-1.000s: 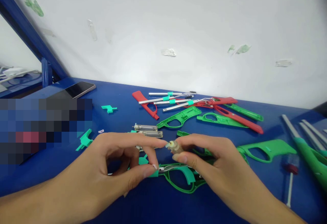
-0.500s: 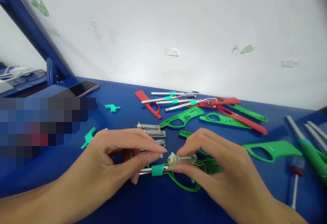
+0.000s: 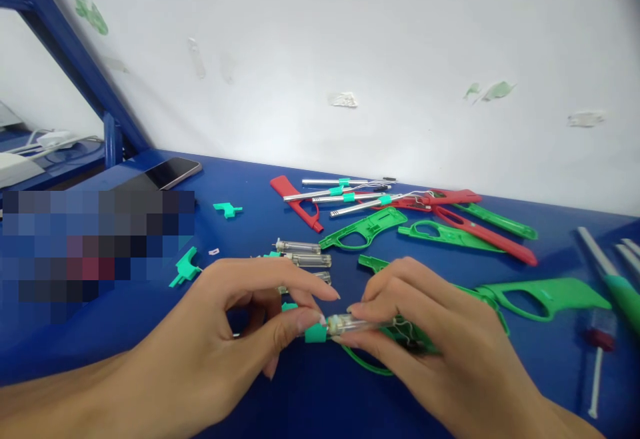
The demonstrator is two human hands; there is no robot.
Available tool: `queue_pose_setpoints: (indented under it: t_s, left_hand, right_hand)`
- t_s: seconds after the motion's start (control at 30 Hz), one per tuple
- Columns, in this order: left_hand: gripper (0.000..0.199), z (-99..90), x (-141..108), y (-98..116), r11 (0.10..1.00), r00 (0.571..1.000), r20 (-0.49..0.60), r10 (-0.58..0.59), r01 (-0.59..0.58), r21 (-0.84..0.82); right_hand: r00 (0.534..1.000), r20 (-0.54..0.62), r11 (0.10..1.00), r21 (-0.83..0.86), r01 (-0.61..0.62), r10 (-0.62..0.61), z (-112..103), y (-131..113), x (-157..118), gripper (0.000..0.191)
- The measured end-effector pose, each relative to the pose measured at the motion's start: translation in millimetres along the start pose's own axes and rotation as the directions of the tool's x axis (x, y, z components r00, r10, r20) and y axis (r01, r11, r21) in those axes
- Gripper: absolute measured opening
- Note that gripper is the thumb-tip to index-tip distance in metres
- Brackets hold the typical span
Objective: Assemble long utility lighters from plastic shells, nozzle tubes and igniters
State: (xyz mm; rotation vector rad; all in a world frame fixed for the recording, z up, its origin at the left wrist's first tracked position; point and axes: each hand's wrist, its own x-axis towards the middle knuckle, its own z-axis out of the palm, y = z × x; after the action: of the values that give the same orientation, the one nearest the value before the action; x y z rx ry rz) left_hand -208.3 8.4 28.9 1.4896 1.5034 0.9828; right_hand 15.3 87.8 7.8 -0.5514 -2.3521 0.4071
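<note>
A white wall [image 3: 280, 59] with torn scraps of tape rises behind a blue tabletop [image 3: 320, 402]. Two bare hands reach in from the near edge and nearly meet at the centre. The right hand [image 3: 440, 335] pinches a clear cylinder between thumb and fingertips; the left hand [image 3: 215, 332] has its thumb and a finger pressed around a small white piece, its index finger stretched out above. Beneath them lies a green casing, partly hidden by the right hand, with a teal clip [image 3: 316, 333] near the left fingertips. Beyond the hands, other green shells [image 3: 367, 229] and red shells [image 3: 485, 235], shaped like handles with finger loops, lie in a loose group. Four silver rods [image 3: 363, 209] with teal collars rest among them. A screwdriver [image 3: 599, 352] lies at the far right, its shaft towards the viewer. The clear cylinder [image 3: 357, 323] is held just over the green casing, its long axis running left to right and almost level; its yellowish fitted end points left, towards the left hand. Directly before that end is the small white piece [image 3: 323, 321] (whether the two touch, I cannot tell).
</note>
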Motion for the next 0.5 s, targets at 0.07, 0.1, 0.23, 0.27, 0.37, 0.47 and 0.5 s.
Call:
queue_pose_setpoints:
  t_s: [0.07, 0.1, 0.23, 0.27, 0.37, 0.47, 0.5]
  left_hand:
    - [0.033, 1.2, 2.2, 1.2, 1.0, 1.0, -0.005, -0.012, 0.012, -0.024]
    - [0.034, 1.7, 3.0, 1.5, 0.999, 1.0, -0.003, -0.017, 0.017, -0.034]
    - [0.034, 2.7, 2.7, 0.6, 0.998, 0.999, 0.01, -0.034, 0.034, -0.06]
    - [0.033, 2.7, 1.7, -0.1, 0.997, 0.999, 0.016, -0.038, 0.039, -0.063]
    - [0.026, 2.1, -1.9, -2.4, 0.996, 0.997, 0.056, -0.057, 0.061, -0.068]
    - [0.016, 1.6, -4.4, -2.3, 0.992, 0.992, 0.096, -0.083, 0.091, -0.085]
    - [0.015, 1.7, -4.7, -1.5, 0.99, 0.99, 0.108, -0.091, 0.101, -0.094]
  right_hand:
    - [1.0, 0.002, 0.999, -0.026, 0.027, -0.027, -0.4, -0.6, 0.4, 0.013]
    - [0.999, 0.007, 0.999, -0.033, 0.032, -0.032, -0.3, -1.0, 0.5, 0.014]
    - [0.999, 0.01, 0.998, -0.052, 0.043, -0.042, 0.6, -2.3, -0.4, 0.013]
    - [0.999, 0.004, 0.997, -0.054, 0.049, -0.049, 0.7, -2.5, -0.8, 0.013]
    - [0.998, -0.011, 0.997, -0.049, 0.054, -0.054, 0.5, -2.7, -1.6, 0.013]
    - [0.999, 0.001, 0.997, -0.061, 0.038, -0.038, 0.3, -3.1, -2.4, 0.013]
    - [0.999, 0.008, 0.996, -0.076, 0.037, -0.037, 0.5, -3.3, -3.0, 0.013]
